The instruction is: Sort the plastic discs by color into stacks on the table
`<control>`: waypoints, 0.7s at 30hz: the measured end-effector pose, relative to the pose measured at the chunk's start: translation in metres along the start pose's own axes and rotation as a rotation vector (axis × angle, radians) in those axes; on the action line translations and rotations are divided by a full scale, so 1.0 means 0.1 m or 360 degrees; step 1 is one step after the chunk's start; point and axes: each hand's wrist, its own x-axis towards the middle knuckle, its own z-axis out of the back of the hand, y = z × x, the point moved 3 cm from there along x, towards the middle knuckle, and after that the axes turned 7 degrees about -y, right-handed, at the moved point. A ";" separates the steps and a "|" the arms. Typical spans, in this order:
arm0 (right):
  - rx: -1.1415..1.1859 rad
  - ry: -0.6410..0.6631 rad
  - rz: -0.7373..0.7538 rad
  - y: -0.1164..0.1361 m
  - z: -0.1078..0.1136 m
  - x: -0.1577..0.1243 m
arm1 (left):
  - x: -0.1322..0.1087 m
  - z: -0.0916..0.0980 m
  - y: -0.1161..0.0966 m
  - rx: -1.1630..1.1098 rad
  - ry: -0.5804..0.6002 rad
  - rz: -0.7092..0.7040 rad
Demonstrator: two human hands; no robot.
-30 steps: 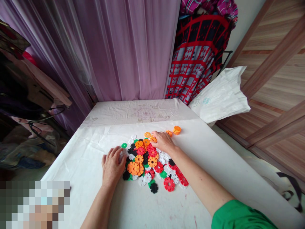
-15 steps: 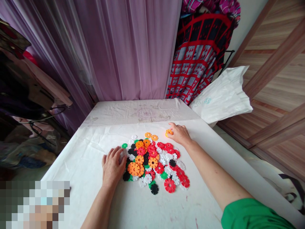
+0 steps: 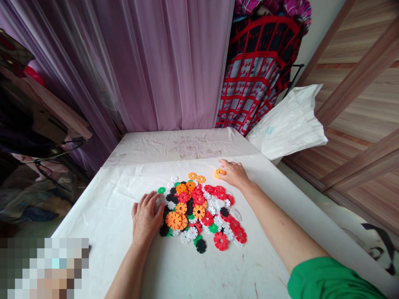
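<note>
A loose heap of notched plastic snowflake discs (image 3: 198, 212) in orange, red, black, white and green lies on the white-covered table. My left hand (image 3: 147, 216) rests palm down against the heap's left side, its fingers a little apart and touching white discs at the edge. Beyond the heap at the right, my right hand (image 3: 233, 172) has its thumb and fingertips on an orange snowflake disc (image 3: 220, 172), with a yellower piece showing just under it. Part of that disc is hidden by the fingers. Two more orange discs (image 3: 196, 177) lie at the far edge of the heap.
A white plastic bag (image 3: 289, 124) stands at the table's right edge. Purple curtains (image 3: 168, 62) hang behind the table (image 3: 187, 274), beside red-and-black patterned cloth (image 3: 249, 79). Clothes on a rack (image 3: 46, 108) are at the left, and wooden doors (image 3: 358, 99) at the right.
The whole view has shifted very slightly. Both hands and the discs keep nearly the same places, and my right fingers stay on the orange disc.
</note>
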 end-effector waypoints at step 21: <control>-0.0028 0.0255 0.0309 -0.03 -0.09 0.06 | -0.01 0.01 -0.02 -0.0013 -0.0020 -0.0009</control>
